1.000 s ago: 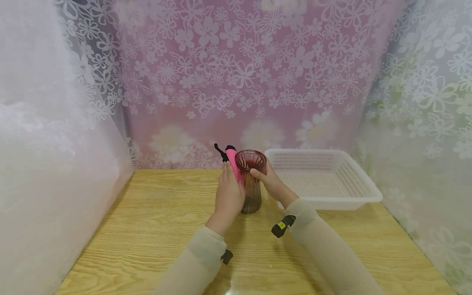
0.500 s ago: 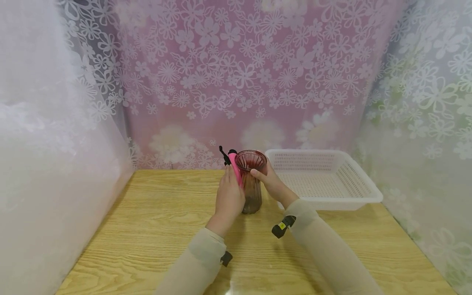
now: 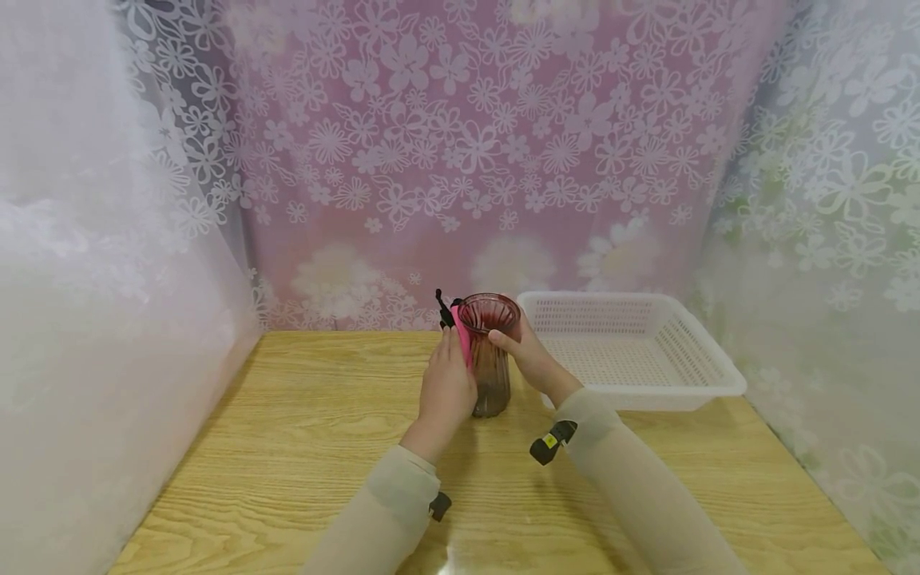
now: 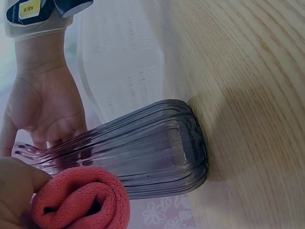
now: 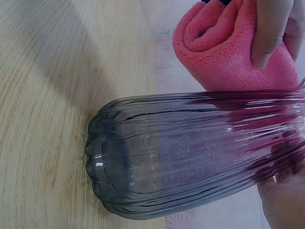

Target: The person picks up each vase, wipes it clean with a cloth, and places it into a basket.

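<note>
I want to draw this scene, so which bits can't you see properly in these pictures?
- Pink cloth: in the head view, the left hand covers its lower part.
- Black piece above the cloth: too small to identify.
- Vase rim: cut off by the frame edge in both wrist views.
- Right hand fingers: hidden behind the vase in the head view.
- Basket: blurred in the left wrist view.

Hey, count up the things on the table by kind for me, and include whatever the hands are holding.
Glass vase: 1, standing on the table, held by the right hand.
Pink rolled cloth: 1, held by the left hand against the vase.
White plastic basket: 1, beside the vase.
Total: 3 things.
</note>
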`<state>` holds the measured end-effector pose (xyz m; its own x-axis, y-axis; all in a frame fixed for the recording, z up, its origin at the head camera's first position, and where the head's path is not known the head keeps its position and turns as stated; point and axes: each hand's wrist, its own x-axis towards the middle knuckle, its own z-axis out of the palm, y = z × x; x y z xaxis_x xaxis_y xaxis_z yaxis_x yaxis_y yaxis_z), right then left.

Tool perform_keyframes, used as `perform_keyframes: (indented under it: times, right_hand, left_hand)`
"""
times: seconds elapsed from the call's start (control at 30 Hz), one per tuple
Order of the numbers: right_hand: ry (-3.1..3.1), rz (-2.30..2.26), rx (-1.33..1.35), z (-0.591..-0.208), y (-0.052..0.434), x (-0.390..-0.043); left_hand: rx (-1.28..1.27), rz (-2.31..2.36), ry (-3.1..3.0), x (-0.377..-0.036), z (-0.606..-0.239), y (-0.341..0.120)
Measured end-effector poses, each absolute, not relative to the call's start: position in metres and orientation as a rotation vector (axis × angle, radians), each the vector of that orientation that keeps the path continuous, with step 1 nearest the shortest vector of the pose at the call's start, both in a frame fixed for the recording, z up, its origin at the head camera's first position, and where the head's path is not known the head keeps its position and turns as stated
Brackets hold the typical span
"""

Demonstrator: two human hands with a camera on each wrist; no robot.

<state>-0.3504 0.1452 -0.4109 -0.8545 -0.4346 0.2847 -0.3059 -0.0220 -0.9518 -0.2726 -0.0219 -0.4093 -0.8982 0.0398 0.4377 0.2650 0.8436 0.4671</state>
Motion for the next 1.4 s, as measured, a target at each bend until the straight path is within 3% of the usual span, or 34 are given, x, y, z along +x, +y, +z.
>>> perform_keyframes:
  times: [1.4]
  right_hand:
    - [2.132,-2.022,-0.789,-0.409,0.145,-0.349]
  left_hand:
    - [-0.222,-0.644,-2.823,-0.278,-0.438,-0.033]
